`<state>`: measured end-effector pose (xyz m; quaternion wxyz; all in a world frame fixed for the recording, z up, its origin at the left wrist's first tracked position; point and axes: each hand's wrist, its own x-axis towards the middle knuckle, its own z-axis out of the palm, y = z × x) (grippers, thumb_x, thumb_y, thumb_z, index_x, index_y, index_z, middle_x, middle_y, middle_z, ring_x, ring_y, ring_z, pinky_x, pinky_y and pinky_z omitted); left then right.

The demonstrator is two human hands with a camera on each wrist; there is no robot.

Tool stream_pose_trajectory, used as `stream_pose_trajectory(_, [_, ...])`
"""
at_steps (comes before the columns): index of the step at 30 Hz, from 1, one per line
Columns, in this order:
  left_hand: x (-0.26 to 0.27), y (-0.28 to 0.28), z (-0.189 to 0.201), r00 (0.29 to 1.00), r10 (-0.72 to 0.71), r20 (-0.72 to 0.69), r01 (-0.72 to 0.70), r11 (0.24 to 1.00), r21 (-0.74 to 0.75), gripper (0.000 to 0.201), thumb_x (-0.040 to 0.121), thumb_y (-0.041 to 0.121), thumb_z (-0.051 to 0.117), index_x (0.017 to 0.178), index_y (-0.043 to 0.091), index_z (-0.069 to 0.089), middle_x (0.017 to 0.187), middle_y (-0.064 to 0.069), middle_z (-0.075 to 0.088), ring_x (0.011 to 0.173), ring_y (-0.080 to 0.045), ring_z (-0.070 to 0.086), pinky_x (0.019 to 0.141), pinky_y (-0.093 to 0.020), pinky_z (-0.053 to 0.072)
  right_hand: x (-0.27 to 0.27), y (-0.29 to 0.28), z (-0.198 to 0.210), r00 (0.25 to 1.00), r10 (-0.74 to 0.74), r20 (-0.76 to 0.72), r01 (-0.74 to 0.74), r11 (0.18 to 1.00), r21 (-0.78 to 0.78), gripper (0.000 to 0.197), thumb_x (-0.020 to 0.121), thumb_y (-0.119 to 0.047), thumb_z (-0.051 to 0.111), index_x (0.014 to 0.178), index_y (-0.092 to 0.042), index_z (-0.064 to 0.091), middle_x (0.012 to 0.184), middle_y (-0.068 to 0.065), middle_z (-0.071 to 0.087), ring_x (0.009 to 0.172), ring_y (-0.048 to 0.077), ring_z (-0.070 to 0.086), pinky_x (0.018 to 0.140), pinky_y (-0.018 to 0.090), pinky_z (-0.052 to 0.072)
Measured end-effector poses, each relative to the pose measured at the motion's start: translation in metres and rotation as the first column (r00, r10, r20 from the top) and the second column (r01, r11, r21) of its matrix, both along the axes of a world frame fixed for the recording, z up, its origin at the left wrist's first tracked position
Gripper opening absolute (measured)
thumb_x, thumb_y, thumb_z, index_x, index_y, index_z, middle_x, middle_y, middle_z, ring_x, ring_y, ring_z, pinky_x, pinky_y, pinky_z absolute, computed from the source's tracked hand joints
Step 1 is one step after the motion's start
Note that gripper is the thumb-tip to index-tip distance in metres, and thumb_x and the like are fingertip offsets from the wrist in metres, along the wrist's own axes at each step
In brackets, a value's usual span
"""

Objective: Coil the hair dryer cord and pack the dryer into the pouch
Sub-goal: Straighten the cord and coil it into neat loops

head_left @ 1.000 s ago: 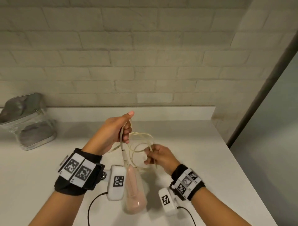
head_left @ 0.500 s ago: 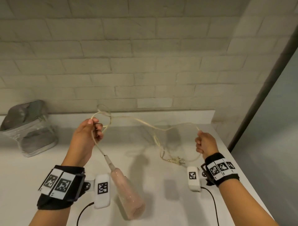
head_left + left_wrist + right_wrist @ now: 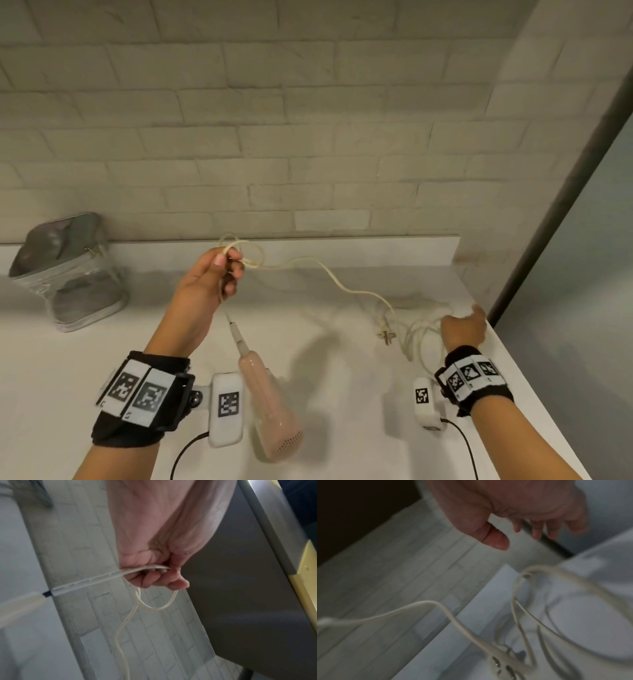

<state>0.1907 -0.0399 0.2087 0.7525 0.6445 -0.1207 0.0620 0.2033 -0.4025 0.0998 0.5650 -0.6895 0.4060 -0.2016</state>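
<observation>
1. The left hand [image 3: 209, 291] is raised above the white counter [image 3: 51, 377], its fingers curled round a few small loops of the cream cord [image 3: 329, 274].
2. From that fist the cord runs down through its strain relief to the pink hair dryer [image 3: 270, 407], which hangs tilted below the hand, nozzle end nearest the person.
3. In the left wrist view the fingers [image 3: 154, 577] pinch the cord [image 3: 130, 572] against the palm, and a loop of it droops beneath them.
4. From the held loops the cord sags away to the right and drops to the counter, where the rest lies in a loose, untidy heap near the right edge.
5. The plug [image 3: 387, 334] rests on the counter, just left of that heap.
6. The right hand [image 3: 462, 329] hovers over the heap with fingers spread and relaxed, gripping nothing; the right wrist view shows its thumb and fingertips [image 3: 536, 534] clear of the cord [image 3: 518, 588] lying below.
7. The pouch [image 3: 68, 270], clear-sided with a grey top, stands at the far left of the counter against the low ledge, well apart from both hands and the dryer.
8. A pale brick wall [image 3: 308, 137] rises behind the counter.
</observation>
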Motion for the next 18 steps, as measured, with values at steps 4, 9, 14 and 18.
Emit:
stream_pose_trajectory(4, [-0.001, -0.021, 0.007, 0.991, -0.121, 0.051, 0.115, 0.988, 0.107, 0.024, 0.09, 0.043, 0.046, 0.085, 0.026, 0.063, 0.066, 0.012, 0.056, 0.058, -0.005, 0.041, 0.054, -0.015, 0.035, -0.005, 0.055, 0.043, 0.823, 0.491, 0.285, -0.35, 0.834, -0.427, 0.072, 0.074, 0.013, 0.05, 0.137, -0.016, 0.031, 0.149, 0.004, 0.025, 0.139, 0.018, 0.021, 0.113, 0.027, 0.018])
stream_pose_trajectory(9, [-0.008, -0.047, 0.019, 0.974, -0.222, 0.038, 0.218, 0.971, 0.104, 0.023, 0.092, 0.036, 0.044, 0.084, 0.024, 0.063, 0.064, 0.01, 0.055, 0.057, -0.006, 0.041, 0.055, -0.017, 0.034, -0.005, 0.116, 0.092, 0.375, 0.922, 0.097, -0.559, 0.309, -0.769, 0.084, 0.073, -0.004, 0.059, 0.143, -0.027, 0.019, 0.151, -0.008, 0.02, 0.142, 0.009, 0.011, 0.118, 0.035, 0.006])
stream_pose_trajectory(14, [-0.023, -0.063, 0.027, 0.946, -0.324, 0.02, 0.322, 0.945, 0.049, 0.026, 0.092, 0.032, 0.04, 0.085, 0.021, 0.063, 0.059, 0.006, 0.051, 0.049, -0.007, 0.036, 0.05, -0.016, 0.035, 0.006, 0.149, 0.096, 0.224, 0.973, 0.056, -0.761, 0.211, -0.614, 0.056, 0.079, -0.019, 0.066, 0.131, -0.018, 0.042, 0.136, 0.008, 0.049, 0.131, 0.022, 0.038, 0.114, 0.05, 0.018])
stream_pose_trajectory(18, [-0.027, -0.053, 0.028, 0.962, -0.274, 0.009, 0.274, 0.962, 0.008, 0.028, 0.093, 0.036, 0.041, 0.083, 0.022, 0.062, 0.054, 0.004, 0.047, 0.04, -0.006, 0.031, 0.042, -0.017, 0.029, 0.004, 0.15, 0.086, 0.187, 0.958, 0.217, -0.908, 0.253, -0.334, 0.002, 0.083, -0.019, 0.064, 0.083, -0.019, 0.062, 0.067, -0.004, 0.065, 0.065, 0.01, 0.06, 0.064, 0.02, 0.047])
